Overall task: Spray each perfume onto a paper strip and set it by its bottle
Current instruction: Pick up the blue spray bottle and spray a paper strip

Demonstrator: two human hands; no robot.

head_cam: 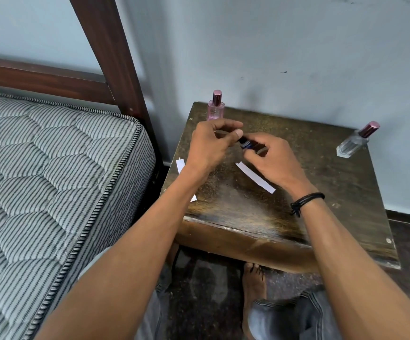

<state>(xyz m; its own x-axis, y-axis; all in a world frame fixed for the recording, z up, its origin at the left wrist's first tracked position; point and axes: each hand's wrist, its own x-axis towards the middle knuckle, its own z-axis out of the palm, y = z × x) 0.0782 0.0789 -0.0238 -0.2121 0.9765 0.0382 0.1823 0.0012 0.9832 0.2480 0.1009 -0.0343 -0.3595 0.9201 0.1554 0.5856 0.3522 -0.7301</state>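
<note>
Hands: left hand [211, 143] and right hand [270, 158] clamped on small dark-blue glass bottle [246, 144] above scuffed wooden table [321, 192]

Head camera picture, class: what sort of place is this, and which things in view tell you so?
Most likely a bedroom. A striped quilted mattress lies on a dark wooden bed frame, and beside it a small worn wooden table stands against a plain painted wall, like a bedside table.
</note>
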